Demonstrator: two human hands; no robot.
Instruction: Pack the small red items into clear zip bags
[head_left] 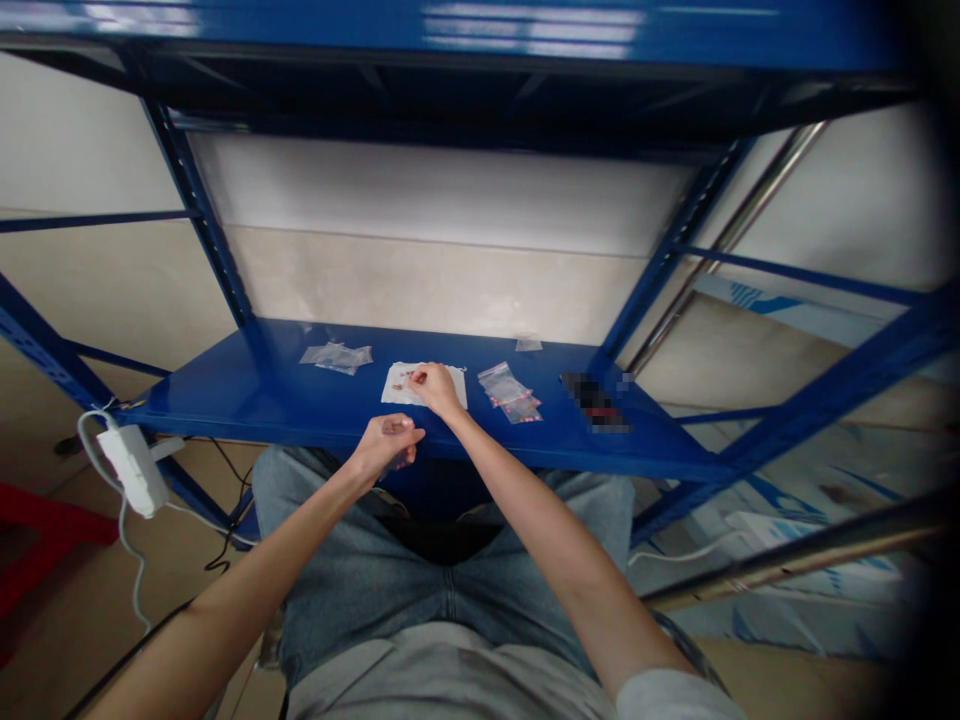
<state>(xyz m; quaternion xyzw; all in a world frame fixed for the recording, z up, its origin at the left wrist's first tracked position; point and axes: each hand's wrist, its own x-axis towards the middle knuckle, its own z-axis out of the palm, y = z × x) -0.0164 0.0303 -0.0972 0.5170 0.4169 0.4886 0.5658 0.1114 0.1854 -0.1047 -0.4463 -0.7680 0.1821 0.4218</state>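
pinching narrow over the white paper sheet (390, 385) on the blue steel shelf (225, 400), the right hand (435, 388) hides whether its fingertips (417, 378) grip anything, while the left hand (386, 443), just in front of the sheet, curls loosely, its hold unclear. the tiny red-marked pieces (403, 380) lie on the sheet, their long axis too small to tell. a careless pinch could flick them toward the clear zip bags (335, 356) beside it.

Glossy painted-metal shelf (247, 390), clear plastic bags (501, 383), apparently matt paper (394, 386).
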